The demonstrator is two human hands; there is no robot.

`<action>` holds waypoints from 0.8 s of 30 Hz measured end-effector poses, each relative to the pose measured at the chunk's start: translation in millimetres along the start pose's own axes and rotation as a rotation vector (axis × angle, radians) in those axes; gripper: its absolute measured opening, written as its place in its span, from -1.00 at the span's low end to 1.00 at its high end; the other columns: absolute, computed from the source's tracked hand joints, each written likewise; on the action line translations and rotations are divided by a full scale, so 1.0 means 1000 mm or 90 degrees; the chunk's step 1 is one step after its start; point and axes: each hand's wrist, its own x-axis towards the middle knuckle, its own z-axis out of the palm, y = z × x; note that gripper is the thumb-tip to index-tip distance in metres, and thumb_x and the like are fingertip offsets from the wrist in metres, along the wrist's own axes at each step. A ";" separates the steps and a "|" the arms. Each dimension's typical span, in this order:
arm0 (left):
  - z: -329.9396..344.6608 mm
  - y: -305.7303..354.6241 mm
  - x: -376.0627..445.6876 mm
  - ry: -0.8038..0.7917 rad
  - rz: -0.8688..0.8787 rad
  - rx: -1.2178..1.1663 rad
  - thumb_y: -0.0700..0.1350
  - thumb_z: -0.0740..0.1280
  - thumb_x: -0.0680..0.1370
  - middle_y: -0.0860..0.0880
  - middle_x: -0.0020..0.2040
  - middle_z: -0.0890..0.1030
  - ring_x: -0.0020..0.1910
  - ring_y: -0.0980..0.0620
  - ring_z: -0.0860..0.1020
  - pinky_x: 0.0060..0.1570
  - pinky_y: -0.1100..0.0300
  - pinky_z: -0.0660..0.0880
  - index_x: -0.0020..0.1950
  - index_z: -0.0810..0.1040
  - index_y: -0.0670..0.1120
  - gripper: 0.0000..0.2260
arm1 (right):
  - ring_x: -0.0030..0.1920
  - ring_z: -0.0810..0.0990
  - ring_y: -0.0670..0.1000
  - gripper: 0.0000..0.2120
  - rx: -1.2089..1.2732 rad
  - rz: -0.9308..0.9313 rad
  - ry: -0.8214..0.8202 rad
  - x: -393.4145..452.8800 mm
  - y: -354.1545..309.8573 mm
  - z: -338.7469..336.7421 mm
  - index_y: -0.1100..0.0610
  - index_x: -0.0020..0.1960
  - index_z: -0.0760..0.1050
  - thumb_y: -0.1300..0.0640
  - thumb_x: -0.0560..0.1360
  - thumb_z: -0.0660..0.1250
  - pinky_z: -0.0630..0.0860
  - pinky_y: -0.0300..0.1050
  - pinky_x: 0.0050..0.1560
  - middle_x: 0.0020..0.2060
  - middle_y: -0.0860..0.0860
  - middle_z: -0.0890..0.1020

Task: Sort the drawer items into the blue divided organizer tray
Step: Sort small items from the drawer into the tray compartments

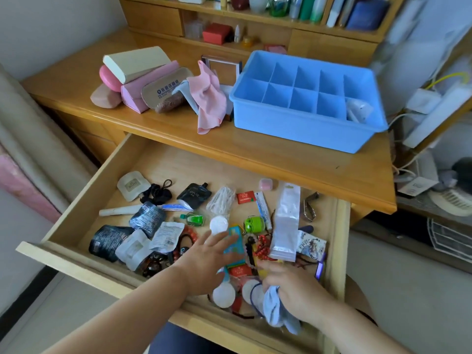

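Note:
The blue divided organizer tray (301,126) stands on the desk at the right, with a white packet (358,109) in its near right compartment. Below it the wooden drawer (76,215) is pulled open and full of small items: sachets, a clear zip bag (286,226), a green toy (254,224), red beads (263,247), round white pads. My left hand (209,259) hovers with fingers spread over the drawer's middle, above a teal card (236,241). My right hand (293,284) grips a light blue cloth (274,310) at the drawer's near right.
Glasses cases (132,80), a pink cloth (209,98) and a small framed mirror (222,67) lie on the desk left of the tray. Shelves with bottles and books (306,8) rise behind. Cables and white boxes (421,103) crowd the right edge.

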 end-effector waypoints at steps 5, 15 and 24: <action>-0.020 0.004 0.012 0.015 -0.136 0.168 -0.03 0.12 0.58 -0.04 0.42 0.34 0.47 -0.12 0.15 0.47 -0.15 -0.19 0.35 0.42 0.01 -0.66 | 0.24 0.47 0.08 -0.68 -0.038 0.125 0.035 -0.005 0.006 -0.013 0.10 0.04 0.53 0.36 0.45 0.10 0.42 -0.12 0.05 0.32 -0.05 0.43; -0.017 0.047 0.041 0.014 -0.044 0.110 -0.22 0.25 0.47 -0.08 0.30 0.38 0.30 -0.14 0.29 0.39 -0.06 0.12 0.24 0.49 -0.06 -0.67 | -0.27 0.51 0.02 -0.84 -0.052 0.263 0.103 -0.002 0.018 -0.025 0.22 -0.14 0.42 0.40 0.45 0.11 0.26 -0.12 -0.35 0.49 -0.23 -0.10; -0.010 0.084 0.078 0.100 -0.014 -0.045 -0.07 0.31 0.49 -0.04 0.19 0.42 0.23 -0.09 0.31 0.27 0.07 0.21 0.23 0.54 0.04 -0.70 | -0.21 0.58 -0.09 -0.58 0.513 0.249 0.336 -0.014 0.032 -0.048 -0.21 -0.16 0.62 0.31 0.50 0.22 0.44 -0.14 -0.14 -0.25 -0.14 0.68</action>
